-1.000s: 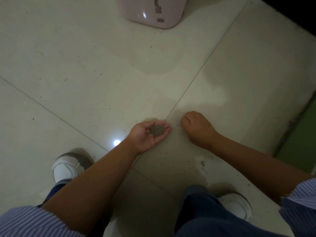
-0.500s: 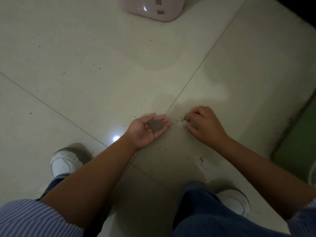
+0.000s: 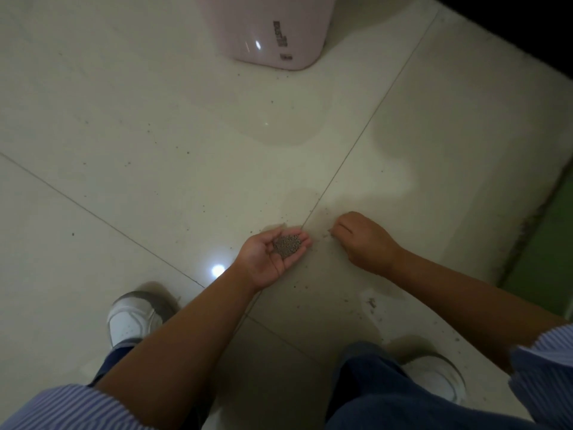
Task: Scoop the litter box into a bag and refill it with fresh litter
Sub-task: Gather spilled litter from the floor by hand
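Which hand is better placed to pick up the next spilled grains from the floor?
The right hand: its fingertips are down at the scattered grains. The left hand lies palm up, cupping a litter pile.

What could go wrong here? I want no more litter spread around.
The small grey litter granules lie loose in the cupped left hand; tilting it could spill them again. The right hand, pinching at the glossy beige tiled floor, may flick the scattered grains away.
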A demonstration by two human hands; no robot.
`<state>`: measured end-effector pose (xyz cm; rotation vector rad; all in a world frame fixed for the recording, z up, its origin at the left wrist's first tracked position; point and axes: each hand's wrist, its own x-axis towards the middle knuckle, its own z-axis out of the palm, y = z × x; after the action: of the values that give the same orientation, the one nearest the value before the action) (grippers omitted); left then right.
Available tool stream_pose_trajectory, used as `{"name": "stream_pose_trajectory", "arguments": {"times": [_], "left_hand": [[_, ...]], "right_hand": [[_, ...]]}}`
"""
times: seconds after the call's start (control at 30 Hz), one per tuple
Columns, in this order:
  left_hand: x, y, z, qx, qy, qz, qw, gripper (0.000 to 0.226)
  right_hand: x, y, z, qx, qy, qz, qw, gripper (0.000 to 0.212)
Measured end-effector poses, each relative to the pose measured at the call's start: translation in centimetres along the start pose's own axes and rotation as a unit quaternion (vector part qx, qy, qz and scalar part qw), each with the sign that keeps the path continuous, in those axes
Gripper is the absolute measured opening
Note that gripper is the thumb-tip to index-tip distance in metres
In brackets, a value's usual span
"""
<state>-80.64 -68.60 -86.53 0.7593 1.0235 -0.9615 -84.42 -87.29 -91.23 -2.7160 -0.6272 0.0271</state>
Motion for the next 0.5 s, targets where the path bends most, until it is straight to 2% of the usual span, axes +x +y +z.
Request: {"name": "stream_pose_trajectory", "arguments": {"times": [0.1, 0.2, 0.3, 0.4, 0.5], "left_hand": [[-0.2, 0.1, 0.3, -0.005, 0.008, -0.002, 1.000, 0.054], [-0.3, 0.0, 1.0, -0.018, 0.020, -0.006, 1.000, 0.038], [-0.4, -0.5, 2.0, -0.026, 0.002, -0.001, 1.000, 0.035], [-0.7, -1.1, 3.8, -0.035, -0.020, -0.007, 0.999, 0.040], [-1.3, -0.4, 6.4, -0.050, -0.042, -0.003, 0.998, 0.037]], "right_hand": [[0.2, -0.4, 0.0, 0.011, 0.001, 0.024, 1.000, 0.024], [0.9, -1.9, -1.1, 0.125, 0.040, 0.128, 0.983, 0.025], [1.6, -3.7, -3.3, 0.211, 0.082, 0.147, 0.963, 0.029], [1.0, -3.2, -5.4, 0.200, 0.118, 0.161, 0.959, 0.030], [0.5, -0.4, -7.2, 0.167, 0.148, 0.237, 0.946, 0.033]]}}
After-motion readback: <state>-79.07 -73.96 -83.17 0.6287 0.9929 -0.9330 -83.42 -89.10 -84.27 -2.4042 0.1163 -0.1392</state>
